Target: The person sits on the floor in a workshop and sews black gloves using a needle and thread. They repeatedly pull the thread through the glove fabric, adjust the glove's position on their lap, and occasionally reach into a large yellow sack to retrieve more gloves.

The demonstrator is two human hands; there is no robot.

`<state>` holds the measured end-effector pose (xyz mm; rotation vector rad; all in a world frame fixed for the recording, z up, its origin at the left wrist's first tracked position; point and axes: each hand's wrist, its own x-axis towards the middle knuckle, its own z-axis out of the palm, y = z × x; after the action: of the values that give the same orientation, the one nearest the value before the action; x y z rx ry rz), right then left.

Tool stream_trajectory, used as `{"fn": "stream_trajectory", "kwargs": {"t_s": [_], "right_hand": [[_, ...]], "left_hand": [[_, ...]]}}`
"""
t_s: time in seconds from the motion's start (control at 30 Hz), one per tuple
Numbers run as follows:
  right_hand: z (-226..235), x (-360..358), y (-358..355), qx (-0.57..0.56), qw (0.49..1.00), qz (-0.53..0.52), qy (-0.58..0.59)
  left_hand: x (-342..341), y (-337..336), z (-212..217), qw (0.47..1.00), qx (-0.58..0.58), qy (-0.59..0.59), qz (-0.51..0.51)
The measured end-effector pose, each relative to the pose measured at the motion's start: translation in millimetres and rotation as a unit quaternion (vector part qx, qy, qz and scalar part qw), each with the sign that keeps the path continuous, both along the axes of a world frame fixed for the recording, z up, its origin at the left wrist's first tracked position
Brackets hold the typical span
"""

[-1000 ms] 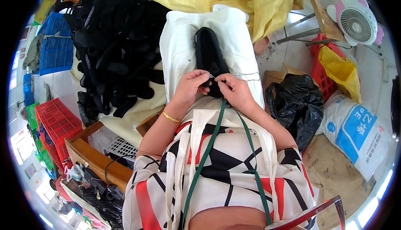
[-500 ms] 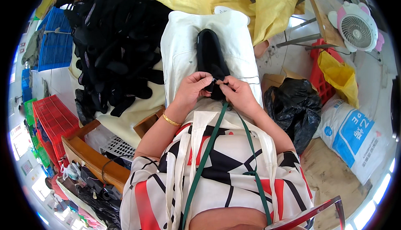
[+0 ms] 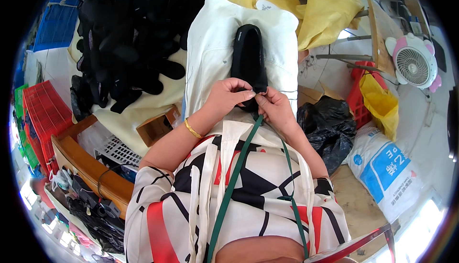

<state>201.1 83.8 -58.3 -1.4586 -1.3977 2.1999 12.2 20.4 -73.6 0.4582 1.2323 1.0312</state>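
A black shoe point(image 3: 248, 60) lies on the white cloth point(image 3: 205, 57) spread over the person's lap, its long axis running straight away from the body: the far end points toward the cloth's far edge, the near end sits at the cloth's near edge, under the hands. The left hand point(image 3: 228, 95) curls over the shoe's near end from the left, fingers pinched closed on it, a gold bangle point(image 3: 192, 130) on the wrist. The right hand point(image 3: 273, 109) meets it from the right, thumb and fingertips pressed together at the same spot, touching the left fingertips; whether it grips the shoe itself or something small there, I cannot tell. A green strap point(image 3: 232, 186) runs from under the hands down over the patterned top. Off the cloth's left edge a heap of black shoes point(image 3: 124, 38) rests on a cream sheet; a yellow sheet point(image 3: 315, 5) lies past the far edge. To the right stand a black bag point(image 3: 330, 129), a white sack point(image 3: 387, 167) and a small fan point(image 3: 413, 64)
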Motion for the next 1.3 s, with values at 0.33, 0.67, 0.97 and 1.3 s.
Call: {"fn": "stream_trajectory", "kwargs": {"t_s": [0.33,0.67,0.97,1.3], "right_hand": [[-20.6,4.6,0.0,0.025,0.996,-0.011,0.085],[4.0,-0.6,5.7,0.003,0.999,0.021,0.036],[25.1,-8.6,38.3,-0.010,0.995,0.094,0.033],[-25.9,-26.3,54.5,0.498,0.851,0.154,0.068]], "left_hand": [[-0.6,1.9,0.7,1.000,0.009,-0.006,-0.013],[-3.4,0.5,-5.4,1.000,0.001,-0.019,-0.024],[-0.6,2.0,1.7,0.998,0.021,-0.014,-0.050],[-13.9,1.7,8.2,0.999,0.019,-0.036,-0.027]]}}
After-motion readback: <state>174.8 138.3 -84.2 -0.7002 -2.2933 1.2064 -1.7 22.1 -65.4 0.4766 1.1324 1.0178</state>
